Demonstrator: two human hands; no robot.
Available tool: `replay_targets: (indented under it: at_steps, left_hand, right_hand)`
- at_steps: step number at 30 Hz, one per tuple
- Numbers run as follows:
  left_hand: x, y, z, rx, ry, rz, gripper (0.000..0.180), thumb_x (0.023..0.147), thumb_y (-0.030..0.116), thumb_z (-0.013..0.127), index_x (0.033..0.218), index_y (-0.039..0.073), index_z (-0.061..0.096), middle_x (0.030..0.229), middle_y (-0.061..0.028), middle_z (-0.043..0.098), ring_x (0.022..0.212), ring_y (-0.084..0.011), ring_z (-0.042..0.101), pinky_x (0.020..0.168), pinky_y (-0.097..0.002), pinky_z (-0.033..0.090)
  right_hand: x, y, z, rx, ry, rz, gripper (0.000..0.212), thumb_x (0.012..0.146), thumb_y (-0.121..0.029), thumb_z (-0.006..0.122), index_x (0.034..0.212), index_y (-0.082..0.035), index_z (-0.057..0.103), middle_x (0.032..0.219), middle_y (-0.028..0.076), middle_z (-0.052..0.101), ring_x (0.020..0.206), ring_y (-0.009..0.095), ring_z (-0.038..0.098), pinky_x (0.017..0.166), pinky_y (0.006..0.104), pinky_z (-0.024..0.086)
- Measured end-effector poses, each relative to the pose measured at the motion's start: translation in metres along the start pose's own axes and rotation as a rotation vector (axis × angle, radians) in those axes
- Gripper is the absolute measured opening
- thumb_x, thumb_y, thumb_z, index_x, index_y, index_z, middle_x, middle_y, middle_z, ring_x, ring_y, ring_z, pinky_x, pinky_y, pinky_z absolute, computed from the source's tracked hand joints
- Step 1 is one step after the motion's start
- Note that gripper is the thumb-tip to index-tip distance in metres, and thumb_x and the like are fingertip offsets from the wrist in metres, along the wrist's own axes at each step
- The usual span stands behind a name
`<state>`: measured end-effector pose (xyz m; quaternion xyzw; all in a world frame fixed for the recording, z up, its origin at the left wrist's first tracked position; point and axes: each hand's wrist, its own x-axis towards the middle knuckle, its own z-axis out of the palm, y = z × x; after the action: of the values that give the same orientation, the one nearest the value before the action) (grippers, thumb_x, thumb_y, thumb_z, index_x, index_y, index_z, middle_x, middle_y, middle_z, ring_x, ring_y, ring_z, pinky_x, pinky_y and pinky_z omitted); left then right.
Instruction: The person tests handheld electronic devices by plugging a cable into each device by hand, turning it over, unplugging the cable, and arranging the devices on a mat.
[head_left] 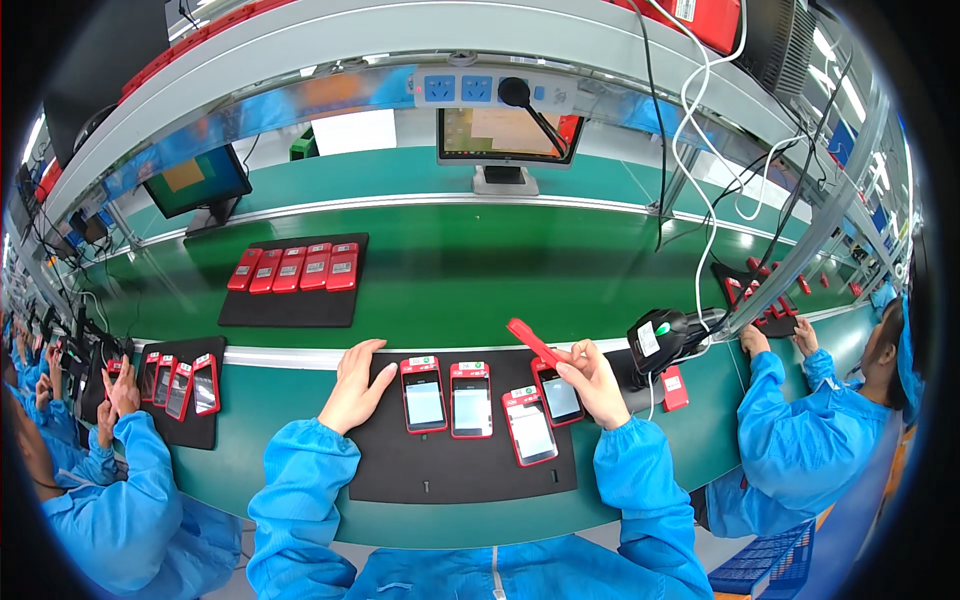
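Note:
My left hand (357, 388) lies at the left edge of a black mat (400, 478), thumb and fingers apart, holding nothing. My right hand (594, 388) pinches a red handheld device (533, 342), raised over the mat's far right part and seen edge-on, so its screen is hidden. Several red-framed devices lie on the mat with lit screens up. The leftmost device (424, 398) is nearest my left hand, with another device (471, 402) beside it. A tilted device (530, 428) lies closer to me. Partly behind my right hand is one more device (560, 390).
A black barcode scanner (660, 340) stands right of my right hand, a red device (676, 388) beside it. Across the green conveyor belt (450, 270), a dark tray (290, 312) bears several red devices. Co-workers in blue sleeves (800, 420) sit on both sides. White cables (700, 200) hang at right.

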<state>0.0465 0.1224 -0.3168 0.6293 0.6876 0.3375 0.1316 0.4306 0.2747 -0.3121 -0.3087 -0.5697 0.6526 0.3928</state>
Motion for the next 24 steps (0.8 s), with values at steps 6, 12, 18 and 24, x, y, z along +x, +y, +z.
replay_targets:
  at_steps: [6,12,18,24]
  left_hand:
    - [0.0,-0.006,0.003,-0.013,0.039,0.08,0.046,0.104,0.025,0.066,0.141,0.0,0.053,0.138,-0.0215,0.058,0.136,-0.0367,0.05,0.116,-0.045,0.039]
    - [-0.002,0.006,-0.004,-0.141,-0.007,-0.042,0.037,0.103,0.018,0.066,0.134,0.001,0.056,0.124,-0.0161,0.062,0.117,-0.0313,0.059,0.11,-0.0431,0.042]
    - [-0.007,0.04,0.0,-0.112,0.02,0.046,0.04,0.103,0.024,0.066,0.136,0.004,0.056,0.127,-0.0181,0.064,0.123,-0.0348,0.058,0.112,-0.0443,0.038]
    - [-0.03,0.076,0.015,-0.587,-0.157,0.17,0.092,0.086,0.014,0.087,0.157,0.002,0.03,0.148,-0.0221,0.054,0.142,-0.0339,0.052,0.122,-0.0479,0.039]
  right_hand:
    - [-0.006,-0.001,-0.006,0.041,-0.001,0.044,0.02,0.103,-0.005,0.068,0.106,-0.01,0.049,0.128,0.015,0.073,0.107,0.009,0.062,0.094,0.0263,0.048]
    - [-0.014,-0.008,0.005,0.055,-0.041,0.082,0.019,0.104,-0.006,0.064,0.104,-0.012,0.046,0.119,0.013,0.073,0.085,0.005,0.054,0.074,0.0216,0.041]
    - [-0.022,-0.004,0.015,-0.255,-0.049,-0.146,0.037,0.09,-0.004,0.082,0.1,-0.008,0.047,0.13,0.022,0.072,0.12,0.022,0.066,0.103,0.0381,0.052]
    - [-0.038,-0.016,0.054,-0.526,-0.25,-0.372,0.049,0.077,-0.013,0.094,0.097,-0.009,0.049,0.13,0.025,0.071,0.118,0.037,0.07,0.114,0.0528,0.045]
